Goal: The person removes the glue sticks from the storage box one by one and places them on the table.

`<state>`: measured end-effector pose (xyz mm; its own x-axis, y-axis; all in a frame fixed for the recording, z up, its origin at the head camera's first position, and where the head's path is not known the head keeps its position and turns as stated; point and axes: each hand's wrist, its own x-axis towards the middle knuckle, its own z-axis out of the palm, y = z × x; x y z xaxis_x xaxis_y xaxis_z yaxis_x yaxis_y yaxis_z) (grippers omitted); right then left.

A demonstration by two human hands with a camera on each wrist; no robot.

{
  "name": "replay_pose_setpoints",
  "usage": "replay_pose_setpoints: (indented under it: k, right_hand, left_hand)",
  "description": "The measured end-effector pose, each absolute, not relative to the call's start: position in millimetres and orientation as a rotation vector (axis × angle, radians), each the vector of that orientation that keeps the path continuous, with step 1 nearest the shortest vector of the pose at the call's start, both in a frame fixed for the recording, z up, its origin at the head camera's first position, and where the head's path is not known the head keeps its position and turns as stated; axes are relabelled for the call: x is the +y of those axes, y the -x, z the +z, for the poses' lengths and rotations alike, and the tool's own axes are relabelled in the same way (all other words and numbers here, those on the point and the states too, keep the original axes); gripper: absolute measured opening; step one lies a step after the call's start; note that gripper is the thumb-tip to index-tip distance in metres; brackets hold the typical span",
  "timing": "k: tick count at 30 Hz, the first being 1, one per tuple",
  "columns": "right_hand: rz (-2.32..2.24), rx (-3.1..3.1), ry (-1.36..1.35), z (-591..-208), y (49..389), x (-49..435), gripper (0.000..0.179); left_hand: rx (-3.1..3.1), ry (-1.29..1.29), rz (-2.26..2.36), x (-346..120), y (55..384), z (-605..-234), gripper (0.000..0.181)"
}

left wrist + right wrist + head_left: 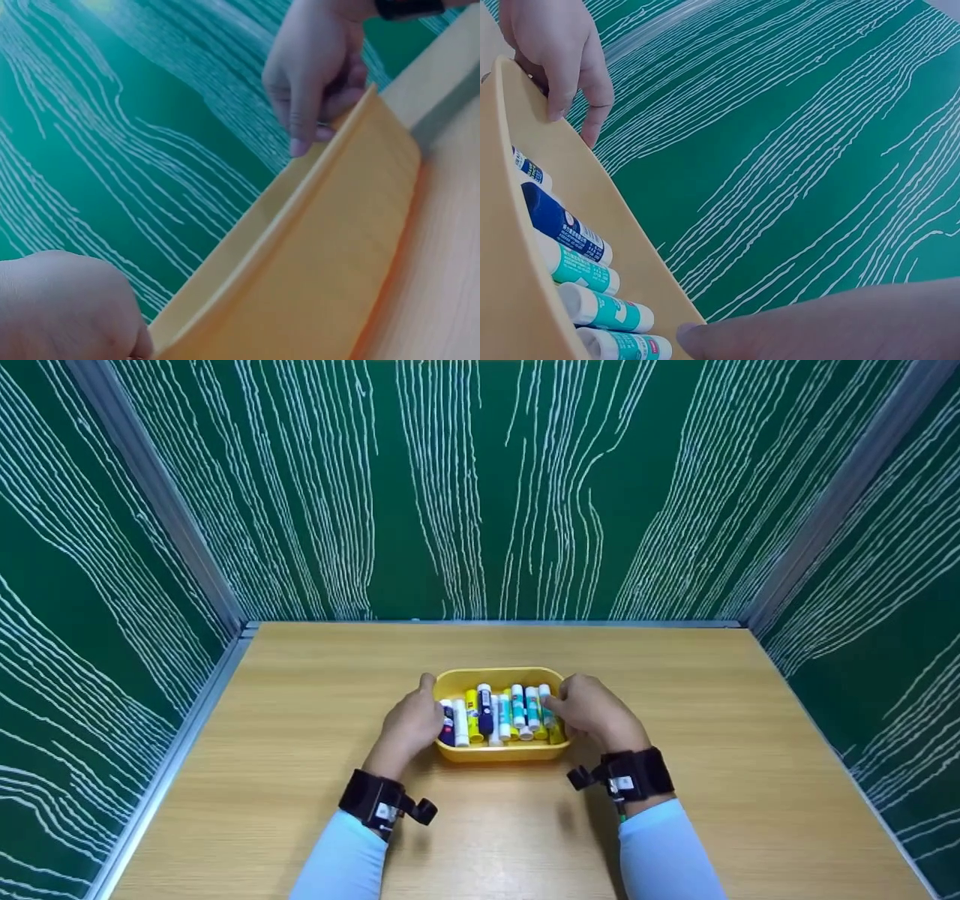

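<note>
A yellow plastic bin point(501, 753) sits near the middle of the table, holding several glue sticks side by side. Among them are a navy one with a white end point(485, 712), a yellow one point(472, 716) and teal-and-white ones point(517, 705). My left hand point(411, 723) grips the bin's left end; in the right wrist view its thumb reaches over the rim. At the opposite end, my right hand point(598, 709) grips the rim with the thumb inside. The outer bin wall point(300, 247) fills much of the left wrist view, where the glue sticks are hidden.
The bin is on a light wooden table point(262, 780). Green panels with white wavy lines point(390, 510) stand behind it and on both sides, joined by grey metal posts point(154, 487). Each wrist wears a black strap point(371, 797).
</note>
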<state>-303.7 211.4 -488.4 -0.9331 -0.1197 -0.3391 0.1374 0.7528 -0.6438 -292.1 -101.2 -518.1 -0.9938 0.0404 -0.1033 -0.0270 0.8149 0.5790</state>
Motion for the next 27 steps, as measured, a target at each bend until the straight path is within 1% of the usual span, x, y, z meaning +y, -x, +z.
replay_pose_setpoints:
  k: [2,6,11,14,19,25,27]
  right_hand:
    - [-0.977,2.594,-0.004,-488.2,302.3,211.5,0.038]
    - [-0.943,2.595,0.008,-486.7,300.1,211.3,0.04]
    - [-0.813,2.649,0.047,-483.8,299.8,205.6,0.045]
    - [-0.714,2.716,0.056,-481.1,298.3,196.9,0.041]
    - [-0.657,2.846,0.106,-479.7,292.2,176.2,0.036]
    - [-0.833,2.796,0.15,-489.3,288.1,150.3,0.05]
    - [-0.878,2.789,0.198,-494.9,289.4,143.2,0.051]
  left_hand:
    - [2.922,-0.014,0.933,-98.9,291.8,-519.6,0.037]
    - [2.966,0.053,0.955,-92.0,291.9,-524.2,0.03]
    - [2.996,0.143,0.905,-83.8,292.8,-528.9,0.038]
    - [3.003,0.159,0.882,-82.3,293.4,-529.4,0.043]
    - [3.014,0.159,0.844,-82.6,293.2,-530.3,0.046]
    - [3.026,0.161,0.826,-82.3,292.6,-530.6,0.046]
    - [3.047,0.152,0.821,-82.5,292.0,-530.0,0.044]
